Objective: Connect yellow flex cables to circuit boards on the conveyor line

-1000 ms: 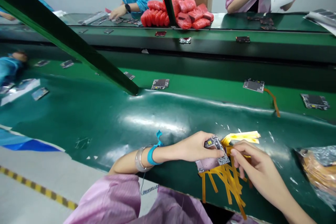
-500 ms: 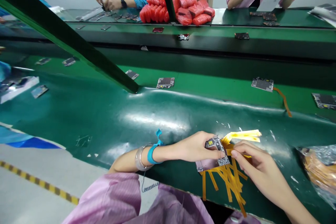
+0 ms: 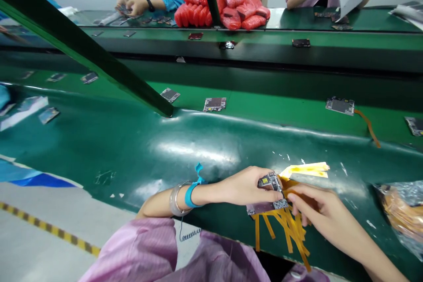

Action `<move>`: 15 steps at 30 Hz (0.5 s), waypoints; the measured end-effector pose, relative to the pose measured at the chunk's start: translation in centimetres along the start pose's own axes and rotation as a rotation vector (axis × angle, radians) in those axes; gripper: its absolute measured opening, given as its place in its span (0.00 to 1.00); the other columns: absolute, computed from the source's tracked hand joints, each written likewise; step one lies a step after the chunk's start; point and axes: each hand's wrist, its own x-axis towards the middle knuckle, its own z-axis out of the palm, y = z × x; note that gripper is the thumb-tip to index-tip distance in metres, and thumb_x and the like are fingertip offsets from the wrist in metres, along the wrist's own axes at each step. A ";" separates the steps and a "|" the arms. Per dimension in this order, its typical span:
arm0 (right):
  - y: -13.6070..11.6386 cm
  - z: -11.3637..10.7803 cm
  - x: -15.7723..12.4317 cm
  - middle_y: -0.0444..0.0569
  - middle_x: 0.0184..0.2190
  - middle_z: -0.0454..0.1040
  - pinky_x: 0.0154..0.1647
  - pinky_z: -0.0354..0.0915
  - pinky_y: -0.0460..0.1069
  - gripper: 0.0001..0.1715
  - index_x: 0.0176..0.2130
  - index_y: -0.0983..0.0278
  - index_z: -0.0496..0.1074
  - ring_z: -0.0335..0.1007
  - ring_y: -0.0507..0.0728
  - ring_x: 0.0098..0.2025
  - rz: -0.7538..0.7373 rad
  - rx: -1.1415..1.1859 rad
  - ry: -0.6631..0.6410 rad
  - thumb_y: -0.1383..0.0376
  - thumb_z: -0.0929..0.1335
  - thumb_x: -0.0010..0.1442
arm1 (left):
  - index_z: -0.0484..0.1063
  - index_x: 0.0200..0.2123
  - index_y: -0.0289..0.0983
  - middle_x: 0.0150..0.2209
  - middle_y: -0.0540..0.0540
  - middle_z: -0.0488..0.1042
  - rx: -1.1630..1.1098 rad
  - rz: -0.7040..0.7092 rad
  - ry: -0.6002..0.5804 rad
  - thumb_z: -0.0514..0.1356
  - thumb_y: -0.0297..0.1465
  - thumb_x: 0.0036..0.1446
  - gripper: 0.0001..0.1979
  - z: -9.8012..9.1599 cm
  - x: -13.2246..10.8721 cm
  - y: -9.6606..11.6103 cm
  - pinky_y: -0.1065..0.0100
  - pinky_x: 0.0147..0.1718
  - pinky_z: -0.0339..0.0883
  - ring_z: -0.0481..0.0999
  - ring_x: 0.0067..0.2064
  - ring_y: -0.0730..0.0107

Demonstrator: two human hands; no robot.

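Observation:
My left hand [image 3: 246,186] grips a circuit board [image 3: 269,207], thumb across its face. My right hand [image 3: 315,205] is at the board's right edge, thumb and forefinger pinched on an orange flex cable [image 3: 295,188]; the cable's end at the board is partly hidden by the fingers. Beneath the board, a loose pile of orange flex cables [image 3: 289,229] fans out over the green mat. Bright yellow strips [image 3: 307,169] lie just behind my right hand. A blue wrist strap [image 3: 191,194] and a clear bangle [image 3: 174,200] circle my left wrist.
Circuit boards, such as one [image 3: 214,104] and another with an orange cable [image 3: 340,105], lie on the green belt [image 3: 264,114] ahead. A slanted green post [image 3: 109,66] crosses the left. A plastic bag of orange cables [image 3: 405,216] sits right. Two people work opposite, behind red bubble-wrapped packs [image 3: 231,6].
My right hand has shifted slightly left and down, closer to the board's edge. The boards on the near belt have moved to the right. A person opposite has tilted a white sheet.

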 end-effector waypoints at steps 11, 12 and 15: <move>-0.4 0.1 0.4 0.43 0.27 0.78 0.36 0.66 0.49 0.23 0.28 0.59 0.73 0.76 0.56 0.32 -0.082 -0.099 -0.053 0.57 0.63 0.72 | 0.72 0.32 0.35 0.25 0.53 0.67 -0.032 -0.048 -0.045 0.63 0.37 0.55 0.10 -0.2 -0.1 0.3 0.75 0.23 0.56 0.64 0.25 0.77; -0.5 0.1 0.5 0.43 0.27 0.78 0.36 0.66 0.49 0.23 0.28 0.59 0.74 0.76 0.56 0.32 -0.078 -0.109 -0.062 0.57 0.62 0.72 | 0.71 0.30 0.35 0.24 0.54 0.66 -0.033 -0.056 -0.040 0.63 0.35 0.54 0.09 -0.2 0.0 0.2 0.75 0.22 0.55 0.63 0.25 0.77; -0.7 0.3 0.4 0.43 0.28 0.78 0.36 0.66 0.49 0.22 0.28 0.60 0.74 0.76 0.56 0.33 -0.064 -0.102 -0.103 0.57 0.62 0.72 | 0.66 0.25 0.35 0.22 0.55 0.61 0.008 -0.047 0.015 0.64 0.34 0.51 0.11 0.0 0.4 -0.1 0.75 0.22 0.51 0.59 0.25 0.79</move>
